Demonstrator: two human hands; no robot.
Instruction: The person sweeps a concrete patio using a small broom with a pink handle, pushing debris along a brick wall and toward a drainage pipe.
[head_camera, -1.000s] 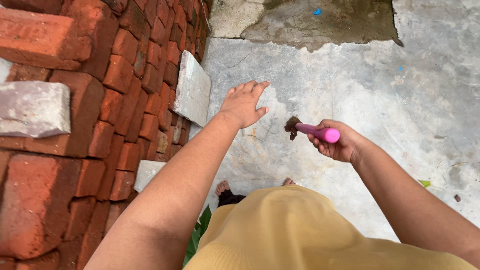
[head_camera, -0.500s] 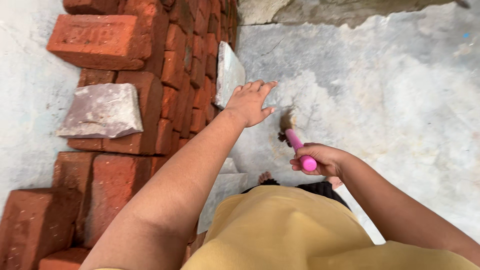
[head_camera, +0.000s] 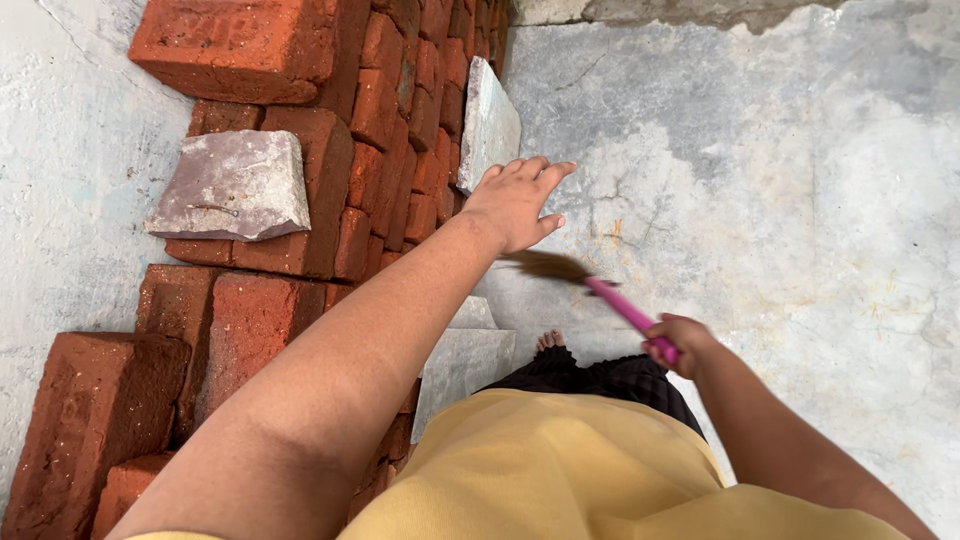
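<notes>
A: Broom (head_camera: 590, 285) first. Pink handle, dark bristle tuft, blurred; it sits low over the concrete floor (head_camera: 800, 220), between both hands, just ahead of a bare foot (head_camera: 550, 340).

B: Grip?

A: Right hand (head_camera: 675, 340) closed around the handle's end. Left hand (head_camera: 515, 200) open, fingers spread, holding nothing, hovering near the brick stack (head_camera: 330, 190); contact with it can't be told.

B: How to sweep well here, by your read?

A: Bristles flat to the floor, short strokes away from the bricks toward the open concrete. Left hand steadying on the stack would probably help.

B: Edges?

A: Brick stack runs along the left. One grey slab (head_camera: 490, 125) leans against it, another grey slab (head_camera: 465, 355) rests by the foot, and a grey stone block (head_camera: 230, 185) sits on top. All could snag bristles.

B: Room?

A: Wide floor to the right and ahead, cracked and stained.
</notes>
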